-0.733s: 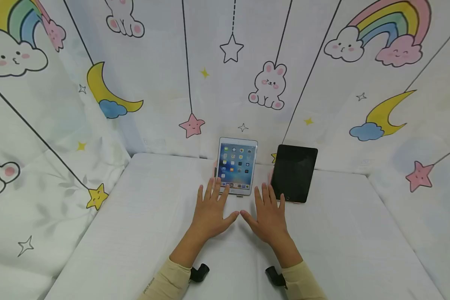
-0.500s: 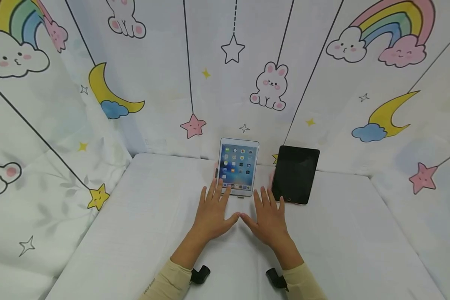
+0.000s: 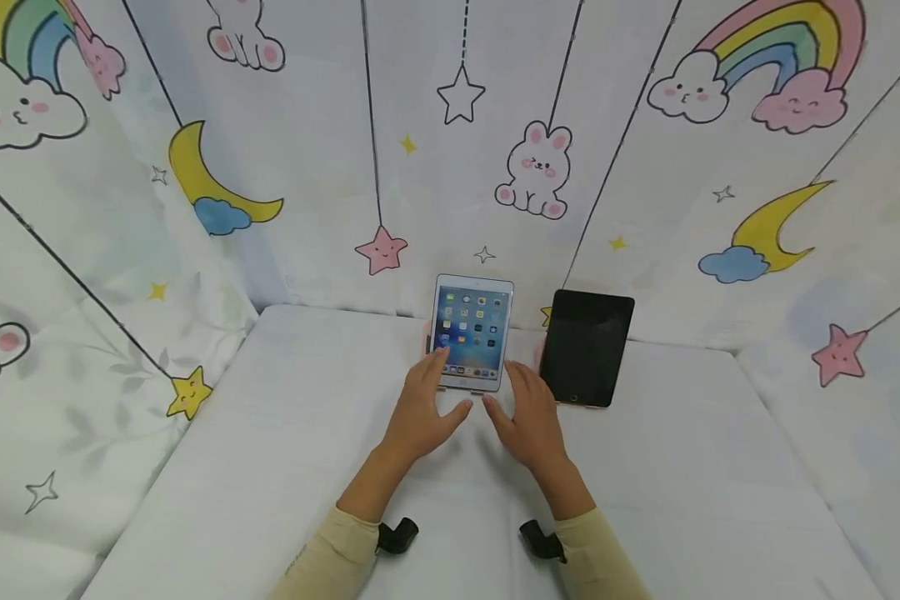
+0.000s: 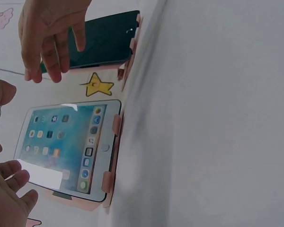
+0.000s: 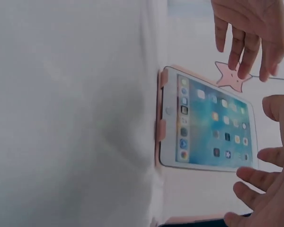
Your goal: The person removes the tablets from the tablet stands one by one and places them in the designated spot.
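Note:
A white tablet (image 3: 471, 333) with a lit screen of app icons leans on a pink stand (image 4: 106, 182). To its right stands a black tablet (image 3: 587, 348), its screen dark, also on a pink stand. My left hand (image 3: 418, 408) is in front of the white tablet's lower left corner, fingers loosely bent, holding nothing. Facing it, my right hand (image 3: 528, 421) is before the gap between the two tablets, likewise holding nothing. In both wrist views the hands appear apart from the white tablet, the palms turned toward each other.
Both tablets stand at the back edge of a white-covered table (image 3: 307, 433). Behind them hangs a white curtain (image 3: 307, 125) printed with rabbits, stars, moons and rainbows. A black wrist device (image 3: 399, 536) sits at the left sleeve, another black device (image 3: 542, 540) at the right.
Both hands have turned from flat with spread fingers to palms facing inward, fingers drawn together and slightly bent. The tablets have stayed in place.

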{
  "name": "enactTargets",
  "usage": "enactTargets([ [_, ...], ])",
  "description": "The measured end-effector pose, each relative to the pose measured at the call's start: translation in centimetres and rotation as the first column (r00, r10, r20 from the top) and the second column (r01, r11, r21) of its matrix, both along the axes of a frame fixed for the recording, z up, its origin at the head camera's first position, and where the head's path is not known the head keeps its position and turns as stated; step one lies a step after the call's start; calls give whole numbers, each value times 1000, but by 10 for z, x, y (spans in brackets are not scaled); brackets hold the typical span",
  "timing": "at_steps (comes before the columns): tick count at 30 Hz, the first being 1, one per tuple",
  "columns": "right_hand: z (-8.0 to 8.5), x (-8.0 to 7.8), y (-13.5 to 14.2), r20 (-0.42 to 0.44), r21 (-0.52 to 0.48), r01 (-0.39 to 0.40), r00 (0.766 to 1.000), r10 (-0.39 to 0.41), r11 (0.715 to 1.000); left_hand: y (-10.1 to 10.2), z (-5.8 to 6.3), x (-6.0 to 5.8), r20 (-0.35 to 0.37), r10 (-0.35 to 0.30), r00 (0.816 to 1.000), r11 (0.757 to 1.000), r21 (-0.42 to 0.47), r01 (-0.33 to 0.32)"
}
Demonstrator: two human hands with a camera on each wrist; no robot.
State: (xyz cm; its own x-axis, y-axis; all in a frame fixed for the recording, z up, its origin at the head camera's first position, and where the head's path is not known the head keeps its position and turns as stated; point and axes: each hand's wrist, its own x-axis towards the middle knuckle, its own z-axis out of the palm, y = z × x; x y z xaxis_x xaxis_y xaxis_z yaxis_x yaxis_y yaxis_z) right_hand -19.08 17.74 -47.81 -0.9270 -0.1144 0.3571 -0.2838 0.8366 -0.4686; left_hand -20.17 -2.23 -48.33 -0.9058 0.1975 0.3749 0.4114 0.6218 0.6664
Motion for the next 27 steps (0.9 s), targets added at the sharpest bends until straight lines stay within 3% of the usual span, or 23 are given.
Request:
enactTargets([
  [4, 6, -17, -6, 72, -175, 45, 997, -33, 984, -5, 5, -17, 29, 29, 999, 991, 132, -32],
  [9, 5, -43, -6, 118, -343, 127, 989, -91, 931, -6, 8, -42, 77, 26, 997, 955, 294, -47],
  [13, 0, -58, -6, 153, -450, 161, 983, -102, 879, -6, 4, -56, 159, 13, 987, 888, 453, -84],
  [16, -7, -64, -7, 199, -488, 196, 974, -110, 851, -4, -2, -61, 254, 7, 967, 817, 556, -152],
  [19, -16, -67, -9, 255, -506, 241, 959, -123, 828, -2, -10, -65, 322, 6, 947, 762, 612, -213],
  [21, -20, -67, -11, 289, -550, 265, 950, -117, 792, -1, -15, -66, 349, 12, 937, 737, 631, -244],
  [24, -24, -67, -13, 309, -639, 283, 946, -98, 716, 1, -20, -66, 368, 21, 929, 706, 653, -274],
  [27, -28, -67, -13, 307, -704, 290, 947, -91, 648, 1, -24, -67, 380, 32, 924, 695, 657, -294],
])
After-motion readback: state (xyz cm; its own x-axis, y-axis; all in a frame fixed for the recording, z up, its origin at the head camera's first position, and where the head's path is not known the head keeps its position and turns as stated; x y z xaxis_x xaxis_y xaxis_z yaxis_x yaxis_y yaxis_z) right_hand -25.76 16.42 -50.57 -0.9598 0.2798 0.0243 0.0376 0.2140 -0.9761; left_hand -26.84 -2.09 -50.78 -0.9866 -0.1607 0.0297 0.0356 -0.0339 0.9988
